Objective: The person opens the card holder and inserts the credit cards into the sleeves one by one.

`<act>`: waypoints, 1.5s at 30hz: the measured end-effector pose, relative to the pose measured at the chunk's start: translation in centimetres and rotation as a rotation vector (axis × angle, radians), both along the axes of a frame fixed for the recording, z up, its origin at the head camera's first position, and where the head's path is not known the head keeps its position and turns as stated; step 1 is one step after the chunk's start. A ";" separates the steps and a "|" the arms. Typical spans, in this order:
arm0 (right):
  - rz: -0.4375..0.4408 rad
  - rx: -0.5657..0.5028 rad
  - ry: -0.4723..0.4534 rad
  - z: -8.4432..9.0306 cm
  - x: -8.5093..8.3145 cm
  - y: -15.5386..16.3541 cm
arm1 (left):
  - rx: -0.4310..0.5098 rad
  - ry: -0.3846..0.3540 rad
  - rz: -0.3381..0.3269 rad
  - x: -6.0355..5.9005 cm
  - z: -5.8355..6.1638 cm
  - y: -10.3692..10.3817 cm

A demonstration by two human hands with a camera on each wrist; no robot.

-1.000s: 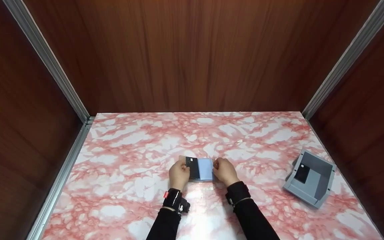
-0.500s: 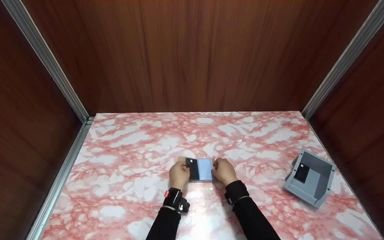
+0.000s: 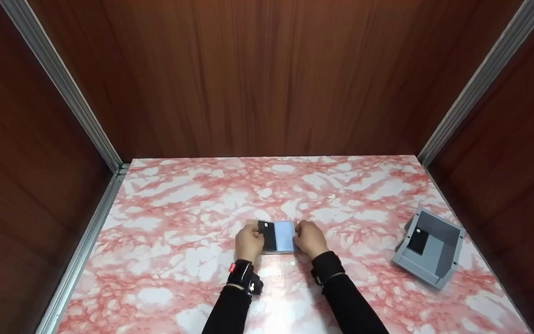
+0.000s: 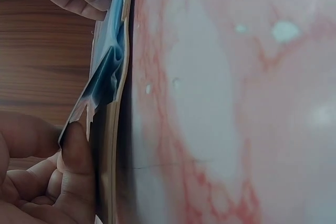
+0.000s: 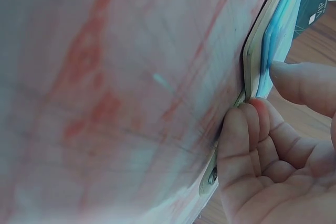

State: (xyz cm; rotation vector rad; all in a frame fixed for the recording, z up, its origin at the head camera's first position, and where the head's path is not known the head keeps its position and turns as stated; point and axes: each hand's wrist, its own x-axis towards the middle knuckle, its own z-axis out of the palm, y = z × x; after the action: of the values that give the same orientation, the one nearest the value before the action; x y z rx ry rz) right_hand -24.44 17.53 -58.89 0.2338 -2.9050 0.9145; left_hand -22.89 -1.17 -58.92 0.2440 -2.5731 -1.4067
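A light blue wallet (image 3: 285, 235) lies open on the marble table (image 3: 193, 260), between my two hands. A black card (image 3: 268, 234) sits on its left half. My left hand (image 3: 249, 242) pinches the card's left edge, with the thumb (image 4: 76, 156) on top of it. My right hand (image 3: 309, 238) grips the wallet's right edge, fingers (image 5: 247, 145) curled under and thumb (image 5: 304, 85) on top. In the left wrist view the wallet (image 4: 110, 61) appears edge-on. The right wrist view shows its layered edge (image 5: 268, 40) and the card (image 5: 315, 3), printed "VIP".
A grey open bin (image 3: 438, 271) stands at the table's right side with another black card (image 3: 418, 241) leaning inside. Wooden walls (image 3: 267, 79) close the back and both sides, with metal corner strips (image 3: 77, 106).
Both hands keep their hold on the wallet and card in the same spot. Only the view shifts slightly.
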 end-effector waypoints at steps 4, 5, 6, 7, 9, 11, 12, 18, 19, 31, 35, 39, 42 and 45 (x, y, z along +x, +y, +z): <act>-0.008 0.007 -0.001 -0.2 0.0 0.0 | 0.000 0.004 -0.005 0.0 0.1 0.1; -0.009 0.008 0.001 -0.2 0.0 0.0 | 0.000 0.008 -0.007 0.0 0.1 0.1; -0.010 0.009 0.003 -0.2 0.0 0.0 | -0.003 0.013 -0.009 0.0 0.0 0.2; -0.009 0.009 0.006 -0.2 0.0 0.1 | -0.003 0.017 -0.011 0.0 0.0 0.2; -0.007 0.005 0.011 -0.2 0.0 0.1 | -0.013 0.030 -0.010 -0.1 -0.1 0.3; -0.002 0.000 0.016 -0.2 0.1 0.0 | -0.009 0.030 -0.009 -0.1 -0.2 0.4; 0.000 -0.001 0.015 -0.1 0.1 0.0 | -0.007 0.028 -0.009 -0.1 -0.2 0.5; -0.007 -0.001 0.000 -0.1 0.1 0.0 | 0.004 0.052 0.003 -0.2 -0.5 0.9; -0.009 -0.001 -0.003 -0.1 0.1 0.0 | 0.004 0.061 0.005 -0.2 -0.6 1.0; -0.009 -0.015 0.024 -0.4 0.0 0.0 | -0.029 0.034 -0.006 0.0 -0.5 1.9; -0.014 -0.012 0.036 -0.5 -0.1 -0.1 | -0.044 0.005 -0.024 -0.1 -0.7 2.2; -0.015 -0.005 0.036 -0.5 -0.1 -0.1 | -0.059 0.004 -0.036 -0.2 -1.0 2.4; -0.014 -0.004 0.041 -0.6 -0.1 -0.1 | -0.078 0.027 -0.039 -0.3 -1.3 2.7; -0.012 -0.006 0.045 -0.6 -0.1 0.0 | -0.091 0.051 -0.040 -0.3 -1.4 2.9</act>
State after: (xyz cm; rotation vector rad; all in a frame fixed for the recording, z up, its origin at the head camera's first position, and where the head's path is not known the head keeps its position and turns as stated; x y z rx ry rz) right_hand -24.52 17.52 -59.48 0.2337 -2.8588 0.9041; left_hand -23.19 1.72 -60.36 0.1407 -2.6056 -1.2876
